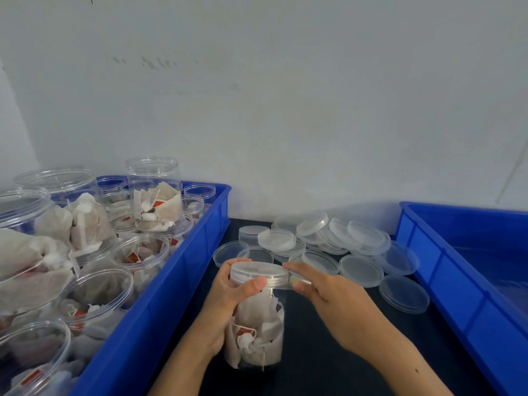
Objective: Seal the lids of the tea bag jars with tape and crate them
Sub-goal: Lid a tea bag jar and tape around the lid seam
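A clear plastic jar (pixel 258 335) full of tea bags stands on the dark table in front of me, with a clear lid (pixel 258 271) on top. My left hand (pixel 228 298) grips the jar's neck, thumb across the front just under the lid. My right hand (pixel 323 292) pinches a strip of clear tape (pixel 288 284) at the lid's right edge, where lid meets jar. The left blue crate (pixel 177 278) holds several open jars of tea bags (pixel 155 192) without lids. The right blue crate (pixel 457 270) shows nothing inside in its visible part.
A heap of loose clear lids (pixel 328 247) lies on the table behind the jar, between the two crates. A pale wall closes off the back.
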`<state>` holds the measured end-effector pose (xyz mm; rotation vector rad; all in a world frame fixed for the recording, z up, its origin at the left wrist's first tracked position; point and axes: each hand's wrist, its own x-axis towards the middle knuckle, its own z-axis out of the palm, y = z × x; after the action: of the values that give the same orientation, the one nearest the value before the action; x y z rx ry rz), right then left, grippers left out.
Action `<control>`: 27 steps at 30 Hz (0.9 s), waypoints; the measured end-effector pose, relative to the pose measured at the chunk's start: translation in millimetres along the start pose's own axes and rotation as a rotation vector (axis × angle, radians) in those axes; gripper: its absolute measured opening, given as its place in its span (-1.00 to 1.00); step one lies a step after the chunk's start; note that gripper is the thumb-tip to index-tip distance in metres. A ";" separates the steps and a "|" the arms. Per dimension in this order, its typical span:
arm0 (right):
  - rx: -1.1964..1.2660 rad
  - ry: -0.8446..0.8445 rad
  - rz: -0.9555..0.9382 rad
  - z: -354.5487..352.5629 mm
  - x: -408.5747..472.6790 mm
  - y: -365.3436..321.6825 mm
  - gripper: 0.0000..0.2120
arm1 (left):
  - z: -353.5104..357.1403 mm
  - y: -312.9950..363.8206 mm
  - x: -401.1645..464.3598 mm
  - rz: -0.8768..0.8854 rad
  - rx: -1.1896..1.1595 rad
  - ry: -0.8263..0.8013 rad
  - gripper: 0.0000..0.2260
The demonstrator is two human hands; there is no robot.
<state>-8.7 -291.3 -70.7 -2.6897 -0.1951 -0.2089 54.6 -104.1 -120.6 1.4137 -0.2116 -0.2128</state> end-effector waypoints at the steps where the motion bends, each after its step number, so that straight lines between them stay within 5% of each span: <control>1: 0.007 -0.002 0.004 0.2 0.1 -0.4 -0.65 | -0.3 -0.1 0.0 0.003 -0.005 -0.007 -0.11; 8: 0.021 0.028 0.023 8.7 3.1 -2.5 -0.62 | -2.2 -2.2 -0.8 0.016 0.044 -0.100 0.01; 14: -0.089 0.058 0.029 3.7 0.9 -3.8 -0.59 | 4.5 4.3 -2.9 0.111 0.260 -0.032 -0.49; 17: -0.195 0.067 -0.007 3.9 -0.7 -8.0 -0.59 | 17.7 1.1 -9.7 0.244 0.426 0.148 -0.30; 21: -0.268 0.061 -0.003 5.8 -2.1 -11.9 -0.63 | 24.2 -2.7 -11.3 0.159 0.458 0.166 0.05; 27: -0.074 0.055 0.009 7.7 -3.7 -20.0 -0.56 | 12.7 -1.3 -1.8 0.107 0.202 0.206 -0.26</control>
<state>-14.8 -270.4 -70.0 -2.7535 -0.1614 -0.2923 49.4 -115.8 -120.1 1.6082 -0.1404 0.0442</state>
